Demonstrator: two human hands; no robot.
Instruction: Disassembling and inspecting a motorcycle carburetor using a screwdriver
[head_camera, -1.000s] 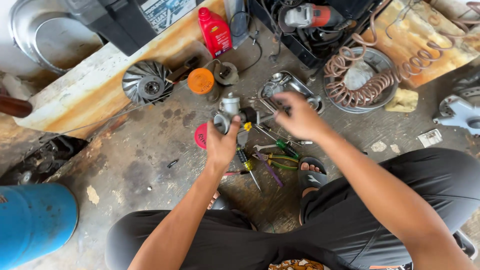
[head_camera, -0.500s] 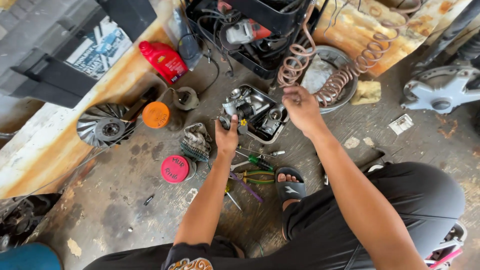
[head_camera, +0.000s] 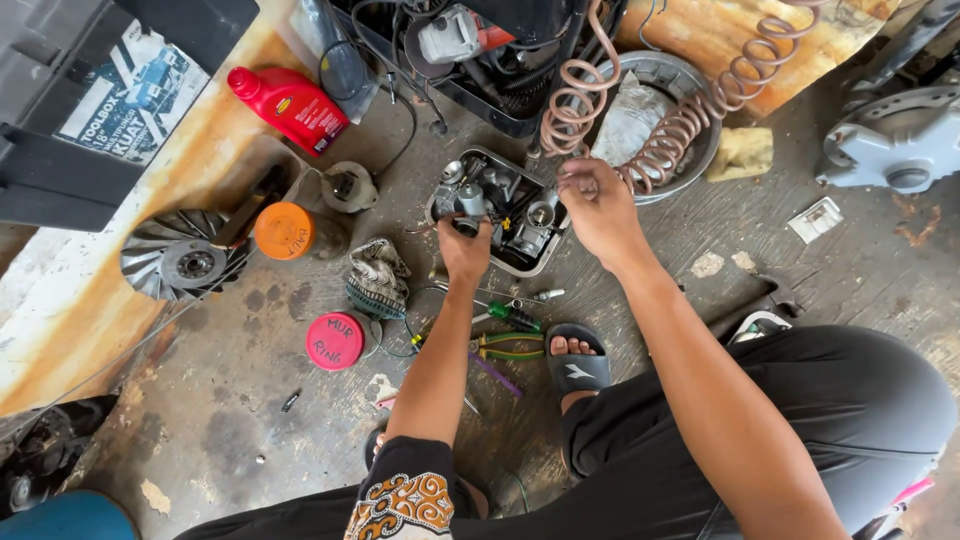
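Far left, ten o'clock: black plastic toolbox (head_camera: 90, 110), cut off by the frame edge. Below it, at nine o'clock: finned grey metal disc (head_camera: 185, 265), flat on the concrete floor (head_camera: 200, 430). Next along: red plastic oil bottle (head_camera: 290, 105) on its side, orange round lid (head_camera: 284, 230), pink round lid (head_camera: 335, 341), striped crumpled rag (head_camera: 377, 280), all within arm's reach.

Centre: left hand (head_camera: 465, 250), grip clenched on a small silver metal carburettor (head_camera: 468, 203). Holds it just over the shallow metal parts tray (head_camera: 515, 270), at the tray's nine o'clock corner, probably so loose bits drop inside rather than roll off. Underside of the part hidden by the fingers.

At the tray's three o'clock: right hand (head_camera: 597, 205), fingertips pinched together; cannot tell whether anything sits between them.

At six o'clock: green-handled pliers (head_camera: 510, 345), beside a black sandal (head_camera: 578, 365). At one o'clock: coiled brown air hose (head_camera: 690, 120), upper end out of frame.
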